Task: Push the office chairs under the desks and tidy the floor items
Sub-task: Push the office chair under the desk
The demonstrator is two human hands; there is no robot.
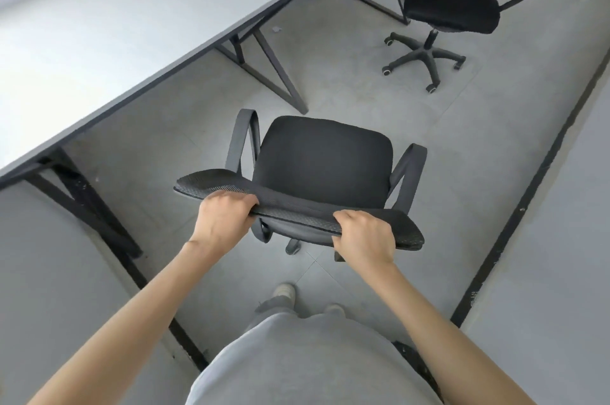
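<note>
Near office chair (pixel 325 160): black, mesh seat and backrest, two looped armrests; stands on the grey floor (pixel 363 100) in the aisle, seat facing the long desk (pixel 109 24), wholly clear of the desk edge and not under it; one caster visible below the seat

Left hand (pixel 221 219): fingers curled over the top edge of the near chair's backrest, left of centre, gripping it

Right hand (pixel 362 236): fingers curled over the same top edge, right of centre, gripping it; both forearms extended forward

Far office chair (pixel 452 1): black, curved armrests, five-star base with casters; stands in the open aisle at upper right, just beside the desk's far leg frame, seat not under the desktop

Long desk: pale grey top with dark edge, running diagonally from lower left to upper right; black angled metal legs (pixel 277 74) beneath

Small pale scrap (pixel 276 29): lies on the floor under the desk; kind cannot be told

Person: grey top, grey trousers, light shoes (pixel 284 290), standing directly behind the near chair
</note>
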